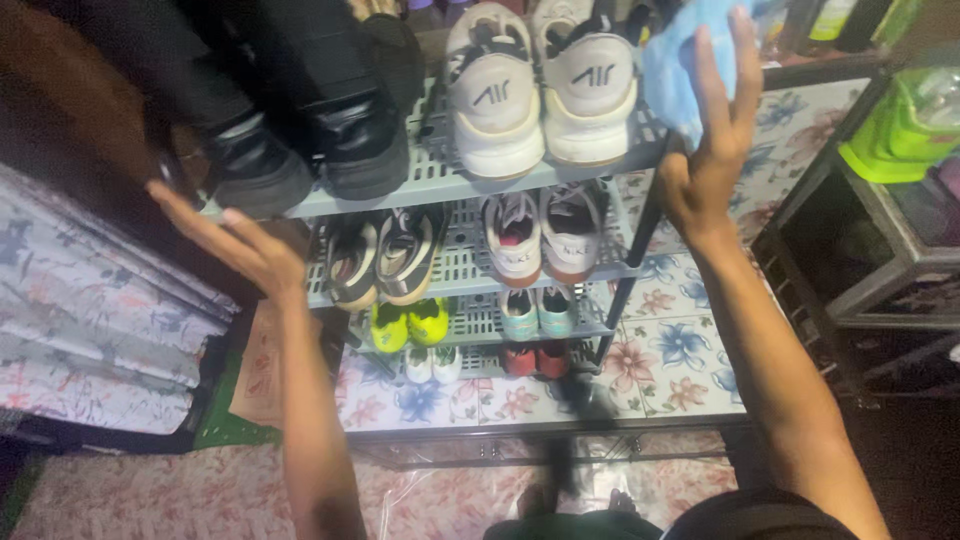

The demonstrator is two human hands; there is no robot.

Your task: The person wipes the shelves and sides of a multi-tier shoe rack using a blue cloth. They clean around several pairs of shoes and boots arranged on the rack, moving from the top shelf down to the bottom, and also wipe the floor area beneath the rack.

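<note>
Right hand (705, 165): fingers (712, 75) extended upward and pressed flat against a blue cloth (680, 60), palm toward the rack. The cloth sits at the far right end of the top shelf (440, 180), just beside a pair of white sneakers (540, 90); it is held against the hand rather than pinched, and part of it is hidden behind the fingers.

Left hand (240, 245): fingers (185, 210) spread wide, palm open, holding nothing. It hovers at the left front edge of the top shelf, near a pair of black shoes (300, 140), not clearly touching them.

Shoe rack (630, 270): grey slatted shelves on a dark frame, four tiers visible. Second tier carries dark striped sneakers (385, 255) at left and white sneakers with red lining (545, 235) at right. Third tier: small yellow-green shoes (408, 325) and small teal shoes (537, 315). Lowest tier: small white and red pairs, partly hidden.

Surroundings: floral tiled floor (680, 350) under and right of the rack; patterned fabric (90, 320) at left; a green container (900, 130) on a dark stand at far right.
</note>
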